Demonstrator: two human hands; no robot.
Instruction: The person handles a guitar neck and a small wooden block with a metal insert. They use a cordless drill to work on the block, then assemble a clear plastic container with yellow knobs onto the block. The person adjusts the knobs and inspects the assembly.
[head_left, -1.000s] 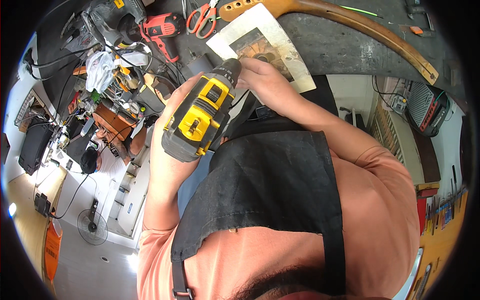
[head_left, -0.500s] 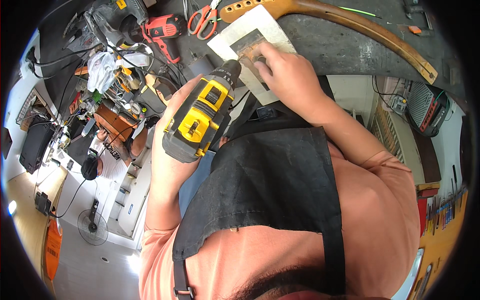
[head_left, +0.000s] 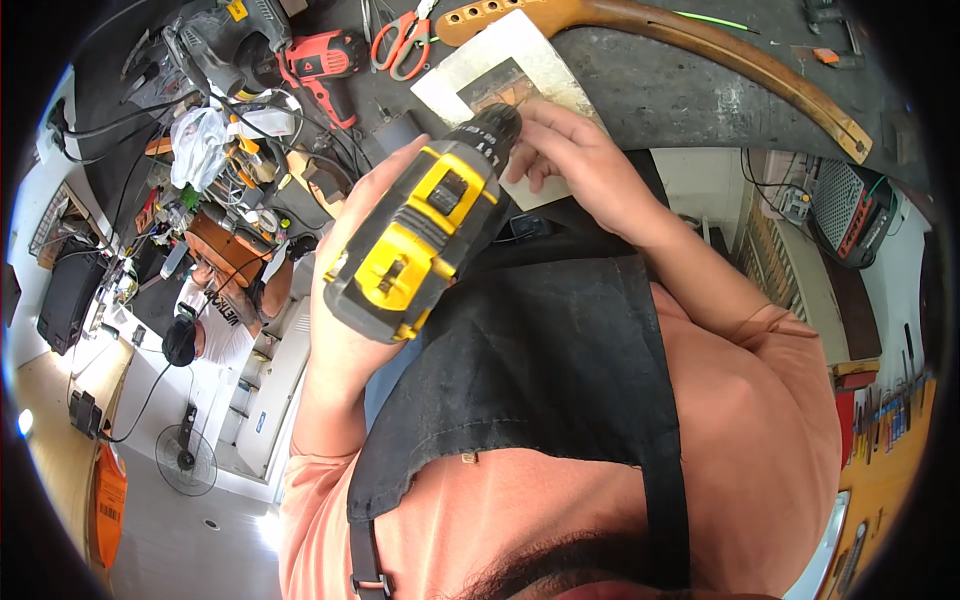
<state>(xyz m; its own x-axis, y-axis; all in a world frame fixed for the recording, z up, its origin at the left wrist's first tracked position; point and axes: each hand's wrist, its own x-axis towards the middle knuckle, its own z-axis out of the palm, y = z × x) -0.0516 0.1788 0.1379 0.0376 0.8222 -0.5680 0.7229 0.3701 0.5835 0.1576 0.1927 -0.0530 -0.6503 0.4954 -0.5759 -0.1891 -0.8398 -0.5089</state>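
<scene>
My left hand [head_left: 352, 222] is wrapped round a yellow and black cordless drill [head_left: 412, 240], whose chuck points away from me and to the right. At the front of the chuck [head_left: 497, 128], my right hand [head_left: 582, 162] has its fingers curled and drawn together. The chuck and the fingers themselves hide whatever may be between them. Under the chuck and the right hand lies a worn whitish board [head_left: 535, 58] with a dark rectangle on it, reaching over the bench's near edge.
On the dark bench [head_left: 670, 105] are a wooden guitar neck [head_left: 700, 48], red-handled scissors [head_left: 402, 45] and a red power tool [head_left: 325, 62]. Cables and small tools crowd the left side. Another person [head_left: 215, 310] works beyond them. An amplifier [head_left: 850, 212] stands right.
My left hand has brought the drill forward and to the right. My right hand has come back from over the board to the chuck, its fingers curling there.
</scene>
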